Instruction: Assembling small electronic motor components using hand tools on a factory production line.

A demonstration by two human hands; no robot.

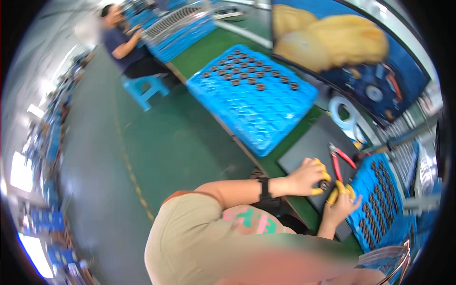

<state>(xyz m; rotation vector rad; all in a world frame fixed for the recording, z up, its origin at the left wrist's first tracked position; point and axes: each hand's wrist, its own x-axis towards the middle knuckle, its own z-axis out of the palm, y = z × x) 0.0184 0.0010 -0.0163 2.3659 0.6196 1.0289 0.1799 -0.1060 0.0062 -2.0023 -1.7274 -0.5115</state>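
My left hand [308, 178], with yellow covers on its fingertips and a black watch on the wrist, pinches a small dark round part [324, 185] over a dark grey mat [304, 147]. Close beside it, my right hand [339, 205] has its yellow-covered fingers curled together. Whatever lies between those fingers is too small and hidden to make out. Red-handled cutting pliers [336, 161] lie on the mat just beyond both hands. To the right of my right hand, a blue tray [357, 218] holds rows of several similar dark parts.
A larger blue moulded tray [256, 128] lies further left on the green-topped bench, its far half bearing several dark parts. Behind the mat stand a large screen [408, 61] and a white ring-shaped thing [343, 110]. Another person [121, 42] sits at the far bench end near a blue stool [142, 90].
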